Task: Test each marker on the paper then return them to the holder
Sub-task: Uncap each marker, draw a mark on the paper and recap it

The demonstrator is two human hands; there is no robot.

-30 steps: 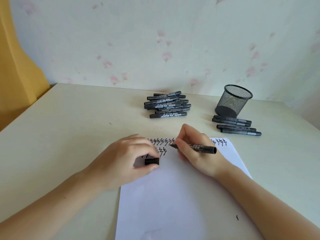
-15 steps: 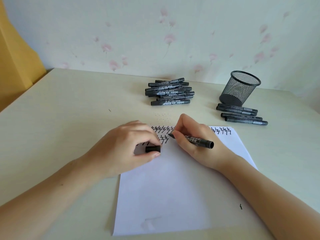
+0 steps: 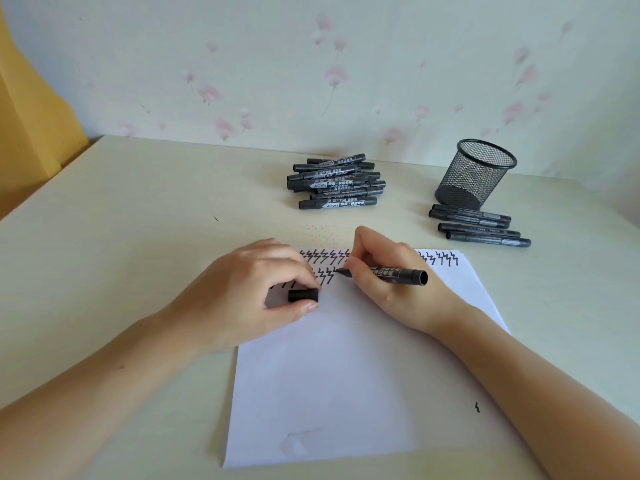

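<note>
On the beige table (image 3: 121,254), largest item is the white paper (image 3: 329,393), lying flat near the front edge, zigzag test marks in rows along its far edge. Behind it, centre: pile of markers (image 3: 336,183), capped, stacked loosely. Far right: black mesh holder (image 3: 476,174), tilted rather than upright, mouth up; can't see any markers in it. Just in front of the holder, four markers (image 3: 479,226) lie side by side on the table, apart from the paper. Left hand (image 3: 256,299) rests on the paper's left side, thumb and fingers curled round a black cap (image 3: 303,295). Right hand (image 3: 391,282) pinches the open marker (image 3: 388,271) in a writing grip near the nib end, tip touching the paper at the end of the second row of marks. Judgement: testing step in hand, most of the pile probably left to do; which group is already tested I can't tell. Handling: marker looks light, rigid, smooth plastic barrel, so likely to roll on the flat table; hold mid-barrel or near the nib for control. Paper is thin and will slide unless pinned. Cap is small, easy to drop; press on straight. Holder is light mesh, may tip when loaded.
</note>
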